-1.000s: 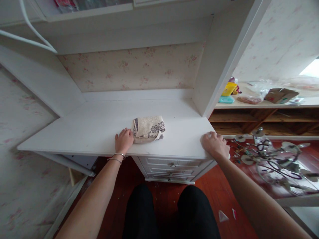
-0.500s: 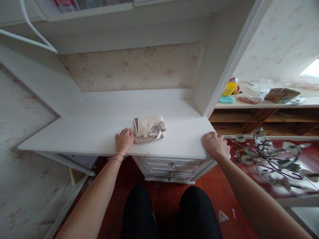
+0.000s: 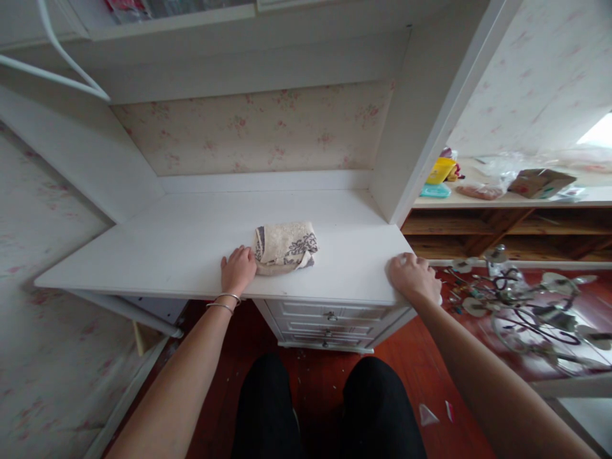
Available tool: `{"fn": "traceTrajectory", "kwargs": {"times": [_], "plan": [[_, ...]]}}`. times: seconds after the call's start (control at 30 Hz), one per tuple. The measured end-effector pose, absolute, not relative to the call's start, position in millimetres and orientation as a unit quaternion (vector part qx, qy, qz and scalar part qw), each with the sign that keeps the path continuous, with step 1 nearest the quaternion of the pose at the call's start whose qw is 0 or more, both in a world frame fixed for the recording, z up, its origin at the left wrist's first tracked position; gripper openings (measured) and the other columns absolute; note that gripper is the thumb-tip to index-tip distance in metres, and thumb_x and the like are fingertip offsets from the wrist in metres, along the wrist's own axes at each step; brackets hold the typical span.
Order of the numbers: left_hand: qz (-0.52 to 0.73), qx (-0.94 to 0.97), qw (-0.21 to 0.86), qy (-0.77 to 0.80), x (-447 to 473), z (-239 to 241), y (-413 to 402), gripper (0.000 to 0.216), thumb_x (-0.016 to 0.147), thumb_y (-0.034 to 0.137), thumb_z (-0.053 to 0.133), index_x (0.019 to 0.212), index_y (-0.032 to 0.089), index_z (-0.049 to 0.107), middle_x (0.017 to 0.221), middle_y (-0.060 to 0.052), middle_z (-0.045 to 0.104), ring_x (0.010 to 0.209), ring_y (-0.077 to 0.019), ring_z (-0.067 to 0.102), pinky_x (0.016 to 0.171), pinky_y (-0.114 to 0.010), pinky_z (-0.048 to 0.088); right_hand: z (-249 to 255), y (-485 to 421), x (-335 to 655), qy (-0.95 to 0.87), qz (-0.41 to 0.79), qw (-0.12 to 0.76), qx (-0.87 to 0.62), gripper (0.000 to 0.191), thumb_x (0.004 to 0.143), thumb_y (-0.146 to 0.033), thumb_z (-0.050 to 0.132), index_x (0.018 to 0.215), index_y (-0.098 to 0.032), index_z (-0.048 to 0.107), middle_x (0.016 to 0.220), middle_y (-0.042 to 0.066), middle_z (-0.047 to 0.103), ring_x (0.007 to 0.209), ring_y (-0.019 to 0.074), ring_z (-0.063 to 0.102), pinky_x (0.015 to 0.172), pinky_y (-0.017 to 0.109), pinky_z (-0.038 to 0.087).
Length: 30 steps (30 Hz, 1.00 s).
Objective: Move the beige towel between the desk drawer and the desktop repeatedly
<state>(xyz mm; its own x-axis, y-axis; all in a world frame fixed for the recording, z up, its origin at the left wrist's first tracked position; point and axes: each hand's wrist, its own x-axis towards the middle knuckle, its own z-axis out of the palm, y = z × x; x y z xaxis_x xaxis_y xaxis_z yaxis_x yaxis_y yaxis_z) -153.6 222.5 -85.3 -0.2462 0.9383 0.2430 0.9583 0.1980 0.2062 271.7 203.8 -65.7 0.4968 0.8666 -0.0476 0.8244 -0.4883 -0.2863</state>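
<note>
A folded cream cloth (image 3: 287, 245) with a dark floral pattern lies on the white desk (image 3: 191, 248), near its front edge. My left hand (image 3: 238, 269) rests on the desktop at the cloth's left side. Its fingers lie loosely forward, and the fingertips are close to or touching the cloth. At the desk's right front corner is my right hand (image 3: 415, 277), pressed down with curled fingers. Small white bits show by its fingertips and beside its wrist; what they belong to is mostly hidden under the hand.
White drawers (image 3: 329, 322) stand under the desk. On the right, a low wooden shelf (image 3: 449, 223) bears a yellow container (image 3: 440, 170), plastic bags and a brown box (image 3: 540, 183). A chandelier (image 3: 530, 306) lies before it. Scraps (image 3: 428, 414) litter the red floor.
</note>
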Motion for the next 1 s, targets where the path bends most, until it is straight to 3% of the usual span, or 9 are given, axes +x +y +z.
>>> {"fn": "traceTrajectory", "kwargs": {"times": [1.0], "plan": [[-0.154, -0.616, 0.037, -0.772, -152.2, -82.9, 220.6, 0.044, 0.102, 0.032, 0.027, 0.126, 0.023, 0.064, 0.148, -0.01, 0.054, 0.137, -0.0261, 0.048, 0.116, -0.055, 0.031, -66.3, 203.6, 272.0, -0.495, 0.093, 0.113, -0.856, 0.059, 0.099, -0.05, 0.023, 0.14, -0.018, 0.051, 0.137, 0.022, 0.05, 0.125, 0.0421, 0.05, 0.098, 0.056, 0.042]]}}
